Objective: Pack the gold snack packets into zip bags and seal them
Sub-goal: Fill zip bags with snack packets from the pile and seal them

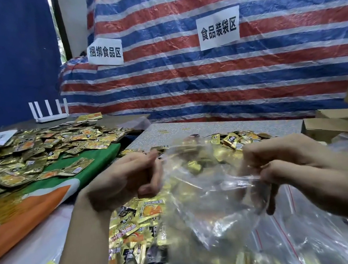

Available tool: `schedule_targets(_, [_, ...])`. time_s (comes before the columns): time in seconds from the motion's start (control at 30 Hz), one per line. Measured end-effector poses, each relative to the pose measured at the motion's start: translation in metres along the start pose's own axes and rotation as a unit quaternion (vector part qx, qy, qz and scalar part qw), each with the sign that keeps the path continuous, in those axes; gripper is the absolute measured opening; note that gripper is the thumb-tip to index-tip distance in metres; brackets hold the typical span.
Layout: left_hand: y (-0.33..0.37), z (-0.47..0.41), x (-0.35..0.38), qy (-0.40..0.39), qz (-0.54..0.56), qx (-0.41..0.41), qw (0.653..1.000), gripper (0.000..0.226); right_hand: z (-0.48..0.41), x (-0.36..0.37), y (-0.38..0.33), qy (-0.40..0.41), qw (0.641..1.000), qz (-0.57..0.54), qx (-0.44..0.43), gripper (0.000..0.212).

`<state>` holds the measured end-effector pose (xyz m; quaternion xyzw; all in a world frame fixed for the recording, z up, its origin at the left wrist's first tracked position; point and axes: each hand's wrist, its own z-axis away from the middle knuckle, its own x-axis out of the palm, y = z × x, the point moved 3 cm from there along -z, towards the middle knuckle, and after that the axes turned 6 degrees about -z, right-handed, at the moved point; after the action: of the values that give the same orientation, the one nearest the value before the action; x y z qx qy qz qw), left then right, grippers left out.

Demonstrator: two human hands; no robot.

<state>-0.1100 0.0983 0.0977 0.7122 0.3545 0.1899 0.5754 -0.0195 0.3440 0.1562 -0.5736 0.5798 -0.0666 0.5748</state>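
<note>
A clear zip bag (206, 185) hangs between both hands over the table, with gold snack packets visible through it. My left hand (128, 177) pinches the bag's upper left edge. My right hand (299, 164) grips the upper right edge, its fingers curled around the plastic. Below the hands lies a heap of gold snack packets (136, 228) with orange and black print. More of the same packets (237, 140) lie behind the bag on the table. Several empty zip bags with red seal lines (290, 233) lie under my right forearm.
A large pile of gold packets (40, 155) covers the left table on a green and orange cloth (51, 197). A white router (51, 113) stands at the back left. Cardboard boxes (334, 125) stand at the right. A striped tarp (206, 79) with two paper signs hangs behind.
</note>
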Motion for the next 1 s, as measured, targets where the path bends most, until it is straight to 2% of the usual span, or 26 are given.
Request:
schedule_targets(0.07, [-0.006,0.001,-0.013,0.035,-0.015,-0.037,0.999,0.053,-0.001,-0.002,0.004,0.008,1.0,0.011,0.003,0.021])
schedule_targets(0.13, [-0.014,-0.001,-0.029,0.126,-0.128,-0.122,0.976,0.051,-0.003,-0.001,0.006,0.009,1.0,0.014,0.01,0.017])
schedule_targets(0.2, [-0.029,-0.008,-0.04,0.217,-0.252,-0.203,0.921,0.04,-0.007,0.002,0.009,0.001,1.0,0.016,0.025,0.017])
schedule_targets(0.3, [-0.057,-0.033,-0.05,0.298,-0.353,-0.246,0.852,0.028,-0.014,0.007,0.017,-0.008,0.998,0.048,0.049,0.016])
schedule_targets(0.43, [-0.089,-0.086,-0.072,0.319,-0.461,-0.277,0.781,0.016,-0.02,0.013,0.026,-0.016,0.995,0.081,0.061,0.018])
schedule_targets(0.5, [-0.104,-0.108,-0.087,0.315,-0.531,-0.293,0.73,0.024,-0.021,0.014,0.028,-0.019,0.993,0.098,0.058,0.025])
schedule_targets(0.6, [-0.132,-0.129,-0.114,0.269,-0.652,-0.315,0.635,0.042,-0.022,0.015,0.029,-0.014,0.992,0.118,0.051,0.04])
schedule_targets(0.67, [-0.149,-0.138,-0.13,0.249,-0.684,-0.336,0.597,0.049,-0.024,0.014,0.03,-0.016,0.99,0.127,0.05,0.041])
schedule_targets(0.7, [-0.156,-0.143,-0.137,0.251,-0.683,-0.34,0.596,0.051,-0.025,0.014,0.031,-0.015,0.99,0.131,0.047,0.042])
schedule_targets(0.83, [-0.174,-0.164,-0.151,0.27,-0.632,-0.34,0.641,0.05,-0.031,0.017,0.034,-0.013,0.989,0.146,0.023,0.033])
schedule_targets(1.0, [-0.199,-0.175,-0.168,0.292,-0.565,-0.38,0.671,0.06,-0.03,0.016,0.035,-0.002,0.99,0.141,0.004,0.03])
